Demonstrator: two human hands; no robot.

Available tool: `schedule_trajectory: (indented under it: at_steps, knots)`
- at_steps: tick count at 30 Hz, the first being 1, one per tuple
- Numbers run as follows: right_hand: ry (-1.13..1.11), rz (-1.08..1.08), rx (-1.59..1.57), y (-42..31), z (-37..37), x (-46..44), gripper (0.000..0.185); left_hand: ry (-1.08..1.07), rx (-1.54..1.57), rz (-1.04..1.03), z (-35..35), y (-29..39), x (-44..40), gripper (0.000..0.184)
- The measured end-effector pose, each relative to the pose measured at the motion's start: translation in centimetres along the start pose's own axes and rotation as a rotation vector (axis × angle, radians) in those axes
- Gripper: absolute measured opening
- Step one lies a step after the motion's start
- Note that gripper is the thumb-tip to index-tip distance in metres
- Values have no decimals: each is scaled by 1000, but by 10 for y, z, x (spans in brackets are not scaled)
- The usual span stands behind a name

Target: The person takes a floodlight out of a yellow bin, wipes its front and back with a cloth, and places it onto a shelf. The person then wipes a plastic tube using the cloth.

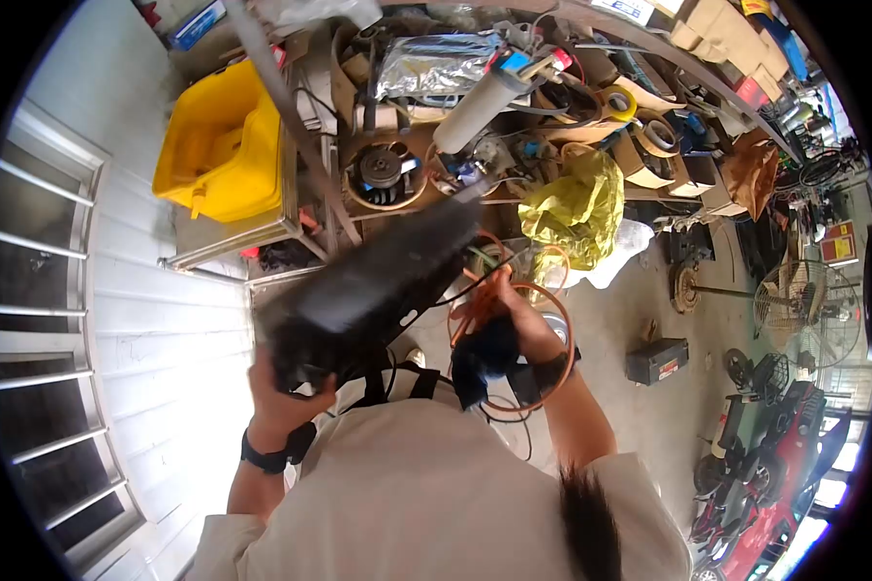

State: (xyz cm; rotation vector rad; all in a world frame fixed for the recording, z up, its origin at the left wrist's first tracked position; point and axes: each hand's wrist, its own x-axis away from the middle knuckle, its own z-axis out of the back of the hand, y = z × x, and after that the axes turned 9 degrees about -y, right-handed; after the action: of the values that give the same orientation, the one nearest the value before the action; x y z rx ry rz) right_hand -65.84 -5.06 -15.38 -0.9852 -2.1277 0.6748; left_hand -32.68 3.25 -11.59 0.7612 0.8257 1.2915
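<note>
A long black case-like part slants across the middle of the head view, its lower end close to my body. My left hand is closed around that lower end, thumb on the near side. Its far end reaches up toward the shelf and is blurred. To the right, my right hand is closed on a coiled orange hose, whose loops hang around the wrist. A dark blue cloth hangs beneath this hand; whether the fingers grip it too, I cannot tell. A thin black cable runs beside the hose.
A cluttered shelf ahead carries tools, tape rolls and a grey cylinder. At the left stands a yellow bin. Yellow plastic sheeting hangs at the shelf's edge. A black box and a fan stand right.
</note>
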Motion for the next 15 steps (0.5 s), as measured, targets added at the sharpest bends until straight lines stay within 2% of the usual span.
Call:
schedule_trajectory:
  at_steps: [1,2,3,5,6,8,11,15]
  knots:
    - [18,56,-104,-3,4,5,59,-124,-112,-34,-5,12,-12,66]
    - [-35,99,39,-1,34,10,76,-444,-59,69,-3,45,-40,63]
    - [27,69,-14,-1,56,17,77,-488,-67,-229,-17,37,-54,66]
    - [154,20,-119,-6,83,25,78,-556,-208,-625,-44,33,-81,71]
    - [275,124,-98,-29,43,30,72,-599,-254,-704,-55,37,-96,67]
    - [325,150,-171,-42,41,37,65,-689,-343,-861,-73,47,-125,59]
    - [373,209,-241,-58,52,46,58,-655,-402,-1122,-102,59,-161,49]
    - [456,373,-279,-72,83,52,53,-540,-433,-1275,-144,72,-195,39]
